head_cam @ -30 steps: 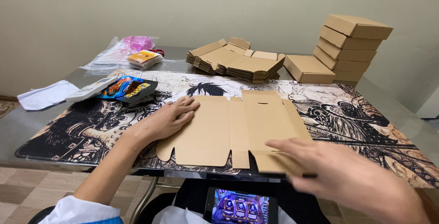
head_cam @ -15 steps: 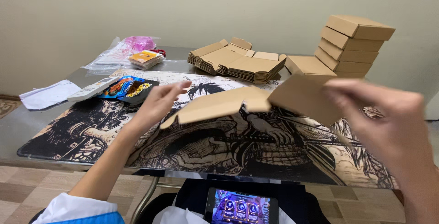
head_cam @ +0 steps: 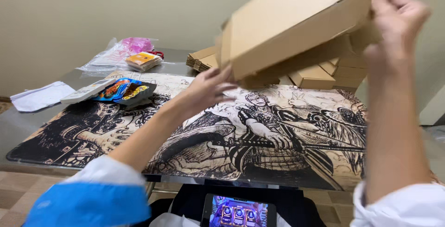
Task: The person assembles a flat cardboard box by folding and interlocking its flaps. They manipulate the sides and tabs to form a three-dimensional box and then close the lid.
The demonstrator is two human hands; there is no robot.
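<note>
A flat brown cardboard box blank (head_cam: 296, 18) is raised high above the table, tilted with its right side up. My right hand (head_cam: 396, 21) grips its upper right edge. My left hand (head_cam: 211, 85) holds its lower left edge from below, fingers spread. Under the blank lies a large illustrated desk mat (head_cam: 259, 129) covering the grey table (head_cam: 28, 125).
Behind the blank are flat cardboard blanks (head_cam: 201, 59) and folded brown boxes (head_cam: 320, 76). At the left lie colourful packets (head_cam: 123, 90), a white remote (head_cam: 88, 91), white paper (head_cam: 39, 96), orange cards (head_cam: 143, 60) and a plastic bag (head_cam: 123, 51). A lit phone (head_cam: 238, 211) sits below the table edge.
The cardboard blank lay flat on the mat, then both hands lifted it; now it is raised much higher and tilted up on the right.
</note>
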